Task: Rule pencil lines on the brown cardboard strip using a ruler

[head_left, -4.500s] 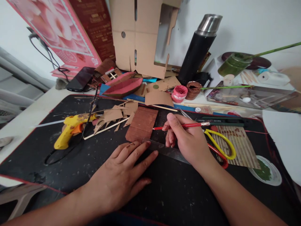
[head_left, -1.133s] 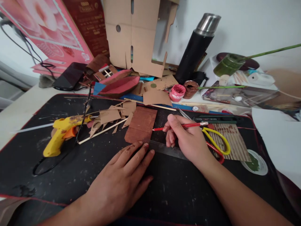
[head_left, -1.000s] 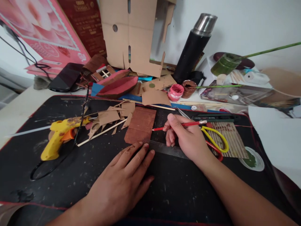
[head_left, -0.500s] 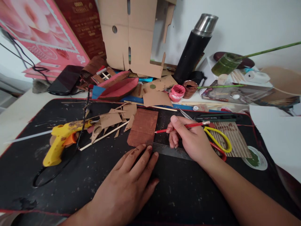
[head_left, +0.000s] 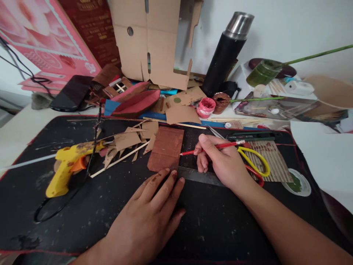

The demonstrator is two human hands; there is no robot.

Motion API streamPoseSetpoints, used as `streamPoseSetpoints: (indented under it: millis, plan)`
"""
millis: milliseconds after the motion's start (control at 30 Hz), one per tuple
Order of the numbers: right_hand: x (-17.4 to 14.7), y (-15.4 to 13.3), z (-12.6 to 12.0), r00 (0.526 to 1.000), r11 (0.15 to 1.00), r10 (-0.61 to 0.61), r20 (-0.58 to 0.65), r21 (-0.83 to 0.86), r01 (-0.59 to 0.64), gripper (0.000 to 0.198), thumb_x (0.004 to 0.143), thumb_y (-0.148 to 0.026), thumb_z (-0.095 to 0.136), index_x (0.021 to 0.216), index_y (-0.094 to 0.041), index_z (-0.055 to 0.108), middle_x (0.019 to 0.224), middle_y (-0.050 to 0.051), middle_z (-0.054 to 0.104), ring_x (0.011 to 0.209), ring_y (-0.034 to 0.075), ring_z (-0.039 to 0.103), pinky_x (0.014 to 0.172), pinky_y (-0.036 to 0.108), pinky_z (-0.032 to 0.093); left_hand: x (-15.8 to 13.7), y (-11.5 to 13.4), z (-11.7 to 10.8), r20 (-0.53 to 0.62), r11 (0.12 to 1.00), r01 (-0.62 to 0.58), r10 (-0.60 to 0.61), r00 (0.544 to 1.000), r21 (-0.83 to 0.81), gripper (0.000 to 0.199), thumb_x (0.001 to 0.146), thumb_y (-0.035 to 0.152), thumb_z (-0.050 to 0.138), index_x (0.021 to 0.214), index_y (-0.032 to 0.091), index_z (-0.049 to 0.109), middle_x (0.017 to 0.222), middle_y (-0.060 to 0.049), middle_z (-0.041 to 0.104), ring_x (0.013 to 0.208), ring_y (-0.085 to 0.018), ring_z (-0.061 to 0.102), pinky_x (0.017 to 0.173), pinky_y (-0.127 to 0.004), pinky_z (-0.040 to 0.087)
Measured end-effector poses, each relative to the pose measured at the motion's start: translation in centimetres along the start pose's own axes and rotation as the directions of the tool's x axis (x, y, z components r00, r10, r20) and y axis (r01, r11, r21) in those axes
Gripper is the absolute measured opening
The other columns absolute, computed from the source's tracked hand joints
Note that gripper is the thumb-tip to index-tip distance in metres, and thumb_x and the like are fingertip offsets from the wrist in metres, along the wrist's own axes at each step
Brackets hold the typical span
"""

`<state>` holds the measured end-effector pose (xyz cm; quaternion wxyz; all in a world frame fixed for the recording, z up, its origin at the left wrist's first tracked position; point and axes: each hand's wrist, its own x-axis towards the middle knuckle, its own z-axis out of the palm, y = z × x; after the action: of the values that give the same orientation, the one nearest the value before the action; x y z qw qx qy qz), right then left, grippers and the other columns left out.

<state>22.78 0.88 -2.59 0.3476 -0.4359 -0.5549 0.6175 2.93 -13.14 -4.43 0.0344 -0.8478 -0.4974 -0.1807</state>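
A brown-painted piece of cardboard (head_left: 166,147) lies flat on the black mat, with faint lines across it. My left hand (head_left: 154,206) rests flat, fingers stretched out, its fingertips at the near edge of that piece and on a clear ruler (head_left: 201,176). The ruler runs off to the right below the cardboard; its left part is hidden under my fingers. In my right hand (head_left: 220,158) a red pencil (head_left: 190,151) is pinched, its tip at the right edge of the brown piece. Scissors with yellow and red handles (head_left: 255,161) lie beside my right wrist.
A yellow glue gun (head_left: 62,169) with its black cord lies left. Cardboard scraps (head_left: 127,140) and a thin stick (head_left: 120,160) are beside the brown piece. Behind stand a black thermos (head_left: 224,55) and paint jars (head_left: 206,107). A utility knife (head_left: 250,135) and corrugated cardboard (head_left: 271,162) lie right.
The view has shifted slightly, so most things sit a little further left. Both hands keep their places on the ruler and pencil, with hardly any movement.
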Motion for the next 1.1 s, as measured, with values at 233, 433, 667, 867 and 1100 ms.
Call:
streamPoseSetpoints:
  millis: [233,433,667,867,1100]
  plan:
    - [-0.12,-0.07,0.05,1.0,1.0,0.0,-0.011,-0.003,0.0,0.06,0.095,-0.08,0.072,0.078,-0.023,0.069,0.048,-0.007,0.054,0.042,0.013,0.061,0.044,0.026,0.044,-0.12,0.01,0.05,0.009,1.0,0.012,-0.011,1.0,-0.015,0.044,0.118,0.036,0.044,0.148,0.015,0.069,0.151,-0.011,0.073,0.141,-0.032,0.065,0.11,-0.046,0.059]
    - [-0.06,-0.08,0.08,1.0,1.0,0.002,-0.008,-0.002,-0.002,0.059,0.095,-0.08,0.071,0.078,-0.023,0.069,0.048,-0.007,0.054,0.042,0.013,0.061,0.044,0.026,0.045,-0.22,-0.06,0.11,0.026,1.0,0.012,-0.012,1.0,-0.022,0.045,0.116,0.036,0.046,0.15,0.016,0.068,0.153,-0.011,0.072,0.143,-0.033,0.063,0.111,-0.047,0.059]
    - [-0.07,0.05,0.07,1.0,1.0,-0.003,-0.01,0.015,0.003,0.059,0.095,-0.079,0.073,0.077,-0.023,0.069,0.047,-0.007,0.054,0.041,0.013,0.06,0.044,0.026,0.044,-0.15,-0.08,0.04,0.012,1.0,0.009,-0.009,1.0,-0.013,0.044,0.117,0.035,0.044,0.149,0.016,0.068,0.151,-0.01,0.073,0.142,-0.032,0.064,0.11,-0.046,0.058]
    - [-0.12,0.08,0.04,1.0,1.0,0.001,0.003,0.006,-0.001,0.059,0.097,-0.079,0.07,0.079,-0.023,0.069,0.048,-0.007,0.054,0.043,0.013,0.06,0.045,0.026,0.045,-0.47,-0.12,0.09,0.027,0.999,0.014,-0.014,1.0,-0.031,0.043,0.115,0.035,0.049,0.149,0.016,0.069,0.153,-0.014,0.07,0.143,-0.034,0.064,0.111,-0.047,0.06]
    - [-0.31,0.19,0.09,1.0,0.999,0.014,0.0,0.046,-0.014,0.058,0.098,-0.077,0.069,0.079,-0.022,0.068,0.048,-0.007,0.054,0.041,0.013,0.06,0.044,0.024,0.044,-0.54,-0.59,-0.13,-0.001,0.999,0.011,-0.011,1.0,-0.05,0.042,0.113,0.029,0.054,0.151,0.015,0.065,0.153,-0.018,0.067,0.136,-0.033,0.067,0.109,-0.047,0.062]
